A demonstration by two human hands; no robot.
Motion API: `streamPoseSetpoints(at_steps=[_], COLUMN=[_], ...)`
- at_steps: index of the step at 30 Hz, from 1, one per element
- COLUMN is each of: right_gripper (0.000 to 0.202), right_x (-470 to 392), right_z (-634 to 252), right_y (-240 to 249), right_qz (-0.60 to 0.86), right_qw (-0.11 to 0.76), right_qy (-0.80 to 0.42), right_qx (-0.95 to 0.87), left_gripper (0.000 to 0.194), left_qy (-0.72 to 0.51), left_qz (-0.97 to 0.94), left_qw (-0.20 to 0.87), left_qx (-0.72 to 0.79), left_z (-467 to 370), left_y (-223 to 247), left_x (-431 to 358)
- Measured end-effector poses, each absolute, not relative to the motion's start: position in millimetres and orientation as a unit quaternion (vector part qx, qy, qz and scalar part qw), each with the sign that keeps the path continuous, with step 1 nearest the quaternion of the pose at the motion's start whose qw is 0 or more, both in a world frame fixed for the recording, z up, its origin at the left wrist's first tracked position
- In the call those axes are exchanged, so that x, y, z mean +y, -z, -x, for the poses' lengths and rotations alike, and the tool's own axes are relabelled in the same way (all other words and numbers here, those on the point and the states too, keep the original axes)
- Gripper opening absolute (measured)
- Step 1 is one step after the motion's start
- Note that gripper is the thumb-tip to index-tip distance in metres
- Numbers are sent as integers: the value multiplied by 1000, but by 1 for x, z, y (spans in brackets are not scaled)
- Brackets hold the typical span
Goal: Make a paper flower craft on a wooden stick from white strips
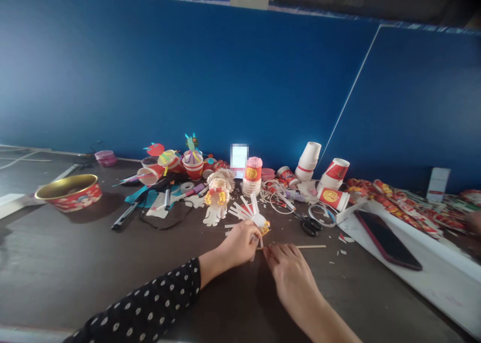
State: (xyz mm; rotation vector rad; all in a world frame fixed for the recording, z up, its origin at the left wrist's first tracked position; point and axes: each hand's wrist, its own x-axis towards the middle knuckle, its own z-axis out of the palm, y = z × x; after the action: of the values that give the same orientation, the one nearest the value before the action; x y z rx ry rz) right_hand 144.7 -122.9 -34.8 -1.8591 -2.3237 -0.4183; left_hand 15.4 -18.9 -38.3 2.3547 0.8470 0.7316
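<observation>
A paper cup cut into strips (pixel 257 220) lies fanned out on the dark table, its white round base facing up. My left hand (pixel 240 243) is closed at its near side, thumb and fingers pinching one of the paper strips; the fingertips are partly hidden. To the right, my right hand (pixel 288 269) is bent down over a thin wooden stick (pixel 313 246), its fingers pressed together on it against the table. The stick's left end runs towards the pinched strip. Beyond the cut cup sits a white paper figure (pixel 217 195) with red and yellow pieces.
Black scissors (pixel 310 225) and a roll of clear tubing or tape (pixel 322 215) lie right of the hands. A phone (pixel 389 240) rests in a white tray (pixel 447 278). Stacked paper cups (pixel 308 161) stand behind. A red-gold bowl (pixel 71 195) and a box cutter (pixel 128 214) are left.
</observation>
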Motion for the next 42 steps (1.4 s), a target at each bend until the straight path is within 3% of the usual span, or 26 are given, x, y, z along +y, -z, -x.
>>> streamPoseSetpoints(at_steps=[12, 20, 30, 37, 42], right_gripper=[26, 26, 24, 25, 23], right_x=[-114, -111, -105, -102, -98], right_z=[-150, -147, -145, -145, -144], right_y=[41, 40, 42, 44, 41], right_qz=[619, 629, 643, 639, 641], right_qw=[50, 54, 59, 43, 47], right_qy=[142, 135, 173, 191, 170], right_qx=[-771, -764, -744, -744, -747], left_gripper=[9, 43, 16, 24, 6], left_qy=[-180, -184, -236, -239, -230], left_qz=[-915, -919, -903, -900, -902], left_qw=[259, 253, 235, 211, 227], left_qx=[252, 238, 271, 297, 285], left_z=[-6, -5, -10, -11, -10], left_y=[24, 26, 32, 31, 27], left_x=[-11, -14, -16, -13, -16])
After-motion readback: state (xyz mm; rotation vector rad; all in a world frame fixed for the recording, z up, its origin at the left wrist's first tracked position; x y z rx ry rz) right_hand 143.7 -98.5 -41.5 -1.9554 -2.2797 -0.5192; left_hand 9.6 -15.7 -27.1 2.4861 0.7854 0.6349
